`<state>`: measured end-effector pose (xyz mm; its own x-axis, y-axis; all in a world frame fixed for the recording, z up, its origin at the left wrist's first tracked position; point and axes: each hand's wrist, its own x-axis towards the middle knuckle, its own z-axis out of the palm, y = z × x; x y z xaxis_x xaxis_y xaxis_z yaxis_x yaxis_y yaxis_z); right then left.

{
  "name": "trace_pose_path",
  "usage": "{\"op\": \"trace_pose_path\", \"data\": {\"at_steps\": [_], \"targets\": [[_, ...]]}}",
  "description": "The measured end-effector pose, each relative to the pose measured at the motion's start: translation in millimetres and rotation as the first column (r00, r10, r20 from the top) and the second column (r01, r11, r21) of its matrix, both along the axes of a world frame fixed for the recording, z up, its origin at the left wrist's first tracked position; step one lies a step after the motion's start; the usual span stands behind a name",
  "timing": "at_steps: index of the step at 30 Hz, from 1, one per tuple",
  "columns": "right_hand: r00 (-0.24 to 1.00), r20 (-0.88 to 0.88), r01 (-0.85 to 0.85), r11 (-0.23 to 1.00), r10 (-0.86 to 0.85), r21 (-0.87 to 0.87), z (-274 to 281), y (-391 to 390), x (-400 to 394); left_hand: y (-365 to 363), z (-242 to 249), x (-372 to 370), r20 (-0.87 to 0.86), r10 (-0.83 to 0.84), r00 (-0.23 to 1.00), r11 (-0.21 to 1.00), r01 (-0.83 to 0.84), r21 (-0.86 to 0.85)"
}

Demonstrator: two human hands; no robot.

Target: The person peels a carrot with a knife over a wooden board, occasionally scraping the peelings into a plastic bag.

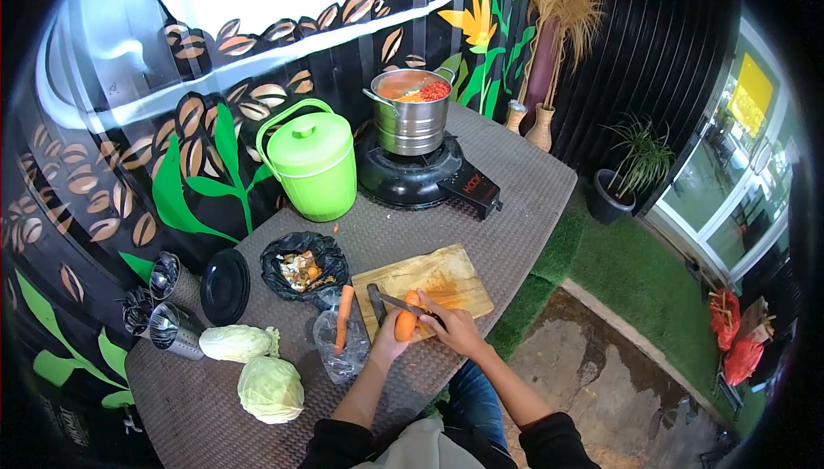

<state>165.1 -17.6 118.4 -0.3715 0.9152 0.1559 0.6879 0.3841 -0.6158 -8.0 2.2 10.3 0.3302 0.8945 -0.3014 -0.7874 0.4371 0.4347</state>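
My left hand is closed around a peeled-looking orange carrot near the front edge of the wooden cutting board. In my right hand is a knife, its blade lying across the carrot and pointing left. The fingers of that hand wrap the dark handle. A dark, narrow object rests on the board's left side, close to the knife tip. Orange bits stain the middle of the board. Just left of it, another whole carrot lies on a clear plastic bag.
A black bag of scraps sits behind the plastic bag. Napa cabbage and round cabbage lie left, near metal cups. At the back stand a green lidded bucket and a steel pot on a stove.
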Motion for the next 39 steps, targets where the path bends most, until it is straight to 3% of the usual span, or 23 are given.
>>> {"op": "trace_pose_path", "data": {"at_steps": [6, 8, 24, 29, 36, 39], "targets": [[1.000, -0.001, -0.003, 0.999, 0.003, 0.038, -3, -1, -2, -1, -5, 0, -0.004, 0.013, 1.000, 1.000, -0.013, 0.005], [0.996, 0.082, 0.035, 0.998, -0.039, 0.048, -1, -3, -3, 1, -4, 1, -0.027, 0.013, 1.000, 1.000, -0.013, 0.001], [0.991, 0.049, 0.119, 0.987, -0.125, 0.106, -2, -4, -14, 3, -11, 0, -0.044, -0.009, 0.999, 0.996, 0.013, 0.084], [0.977, 0.142, 0.145, 0.985, -0.157, 0.095, 3, -4, -17, 6, -13, -2, -0.028, -0.016, 0.999, 0.996, 0.019, 0.082], [0.999, 0.007, 0.037, 0.997, -0.038, 0.071, 7, 3, -8, 6, -22, -2, -0.021, -0.005, 1.000, 0.996, 0.007, 0.084], [1.000, 0.017, 0.024, 0.998, -0.023, -0.052, 8, 5, -4, 8, -22, -4, -0.041, -0.043, 0.998, 0.996, 0.046, 0.070]]}}
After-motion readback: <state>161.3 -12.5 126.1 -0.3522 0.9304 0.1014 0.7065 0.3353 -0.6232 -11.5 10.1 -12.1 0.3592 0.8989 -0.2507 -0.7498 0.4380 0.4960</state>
